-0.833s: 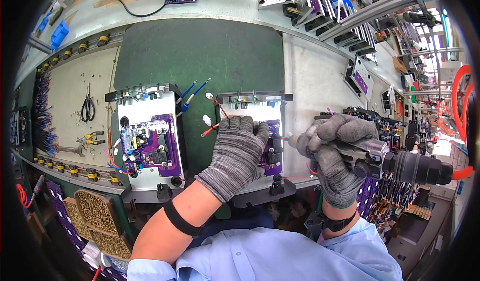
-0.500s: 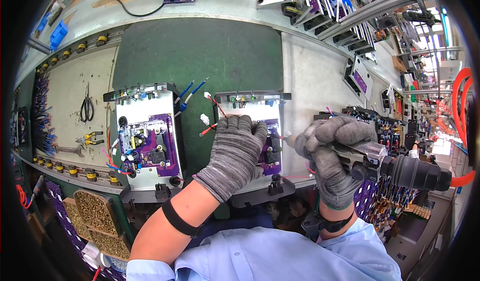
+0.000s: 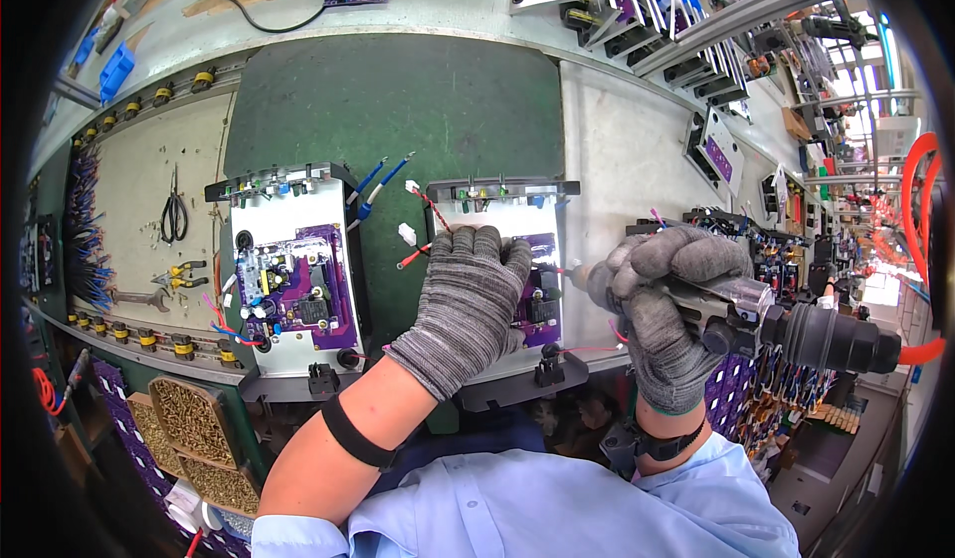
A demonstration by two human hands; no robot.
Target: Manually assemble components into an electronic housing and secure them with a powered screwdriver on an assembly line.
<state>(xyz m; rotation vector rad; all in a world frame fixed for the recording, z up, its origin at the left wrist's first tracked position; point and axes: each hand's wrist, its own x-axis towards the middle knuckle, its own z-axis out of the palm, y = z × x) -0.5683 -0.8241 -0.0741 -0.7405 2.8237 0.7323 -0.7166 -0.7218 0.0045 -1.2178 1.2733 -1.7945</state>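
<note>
My left hand [image 3: 463, 299], in a grey knit glove, lies over the purple circuit board [image 3: 542, 304] of a metal chassis [image 3: 549, 222], its thumb apart from the fingers. The palm hides much of the board. Beside its fingertips, a twisted red-and-black wire [image 3: 432, 206] and white connectors stick out. My right hand [image 3: 665, 294], also gloved, is wrapped round an air screwdriver [image 3: 731, 309] held sideways, its tip end pointing left toward the board's right edge. Whether the tip touches anything is unclear. A second chassis with a populated purple board [image 3: 310, 289] stands to the left.
Scissors [image 3: 174, 215], yellow-handled pliers [image 3: 182, 276] and a wrench [image 3: 139, 299] lie on the left. Bins of brass screws [image 3: 194, 424] sit at lower left. An orange air hose [image 3: 920, 356] runs from the screwdriver. Chassis panels [image 3: 711, 150] stand at the far right.
The screwdriver's rear end has shifted very slightly. My left hand and both chassis have stayed in place.
</note>
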